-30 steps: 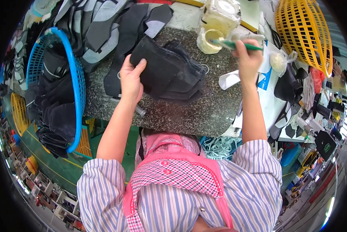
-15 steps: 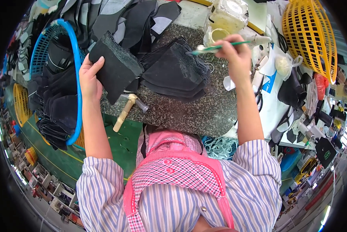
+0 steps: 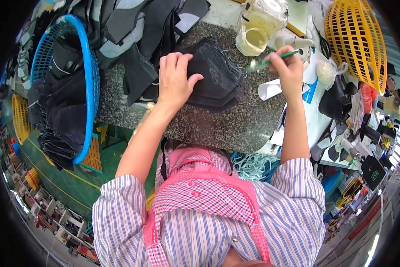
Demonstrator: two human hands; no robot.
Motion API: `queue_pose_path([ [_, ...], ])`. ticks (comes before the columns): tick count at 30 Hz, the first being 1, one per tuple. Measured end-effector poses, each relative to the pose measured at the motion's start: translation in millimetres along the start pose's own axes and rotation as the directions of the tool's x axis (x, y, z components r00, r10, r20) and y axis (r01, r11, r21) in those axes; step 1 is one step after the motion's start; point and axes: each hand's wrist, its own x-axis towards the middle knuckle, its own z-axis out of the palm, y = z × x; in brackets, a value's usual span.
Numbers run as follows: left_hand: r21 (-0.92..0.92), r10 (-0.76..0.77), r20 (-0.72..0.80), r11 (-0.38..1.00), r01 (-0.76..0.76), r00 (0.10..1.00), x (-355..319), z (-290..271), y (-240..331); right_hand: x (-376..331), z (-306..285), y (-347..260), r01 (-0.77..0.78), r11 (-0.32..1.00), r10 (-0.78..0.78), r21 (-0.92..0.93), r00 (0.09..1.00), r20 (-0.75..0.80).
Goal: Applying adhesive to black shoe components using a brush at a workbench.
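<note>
My left hand (image 3: 175,80) is over the left edge of a fanned stack of black sheet pieces (image 3: 215,75), its thumb spread from the fingers. It covers part of the stack. Whitish smears show on the upper pieces. A separate black piece (image 3: 138,71) lies left of that hand. In my right hand (image 3: 289,73) is a green-handled brush (image 3: 264,64), pinched between thumb and fingers, its pale tip close to the right side of the stack. Beyond the brush stands a cream-stained pot (image 3: 254,41). A hammer (image 3: 142,119) is mostly hidden by my left forearm.
At left, a blue basket (image 3: 92,89) holds black pieces. More black and grey pieces (image 3: 124,22) are heaped at the back of the speckled stone slab (image 3: 209,129). A yellow basket (image 3: 358,40), a tied plastic bag (image 3: 329,75) and curled white paper (image 3: 270,90) are at right.
My left hand has let go of the black piece, now lying at left, and moved right onto the stack. The brush has moved right and slightly down, off the stack.
</note>
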Motion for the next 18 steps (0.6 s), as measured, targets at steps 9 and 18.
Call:
queue_pose_path([
  [9,-0.324,0.222,0.137,0.931,-0.168,0.966,-26.8,-12.7,2.5,39.7,-25.7,17.6,0.233,0.962,-0.189,0.141,0.944,-0.271],
  [18,0.014,0.496,-0.007,0.868,-0.496,0.868,-18.5,-31.2,7.6,-13.2,14.8,9.4,-0.027,0.751,0.096,0.660,0.993,-0.067],
])
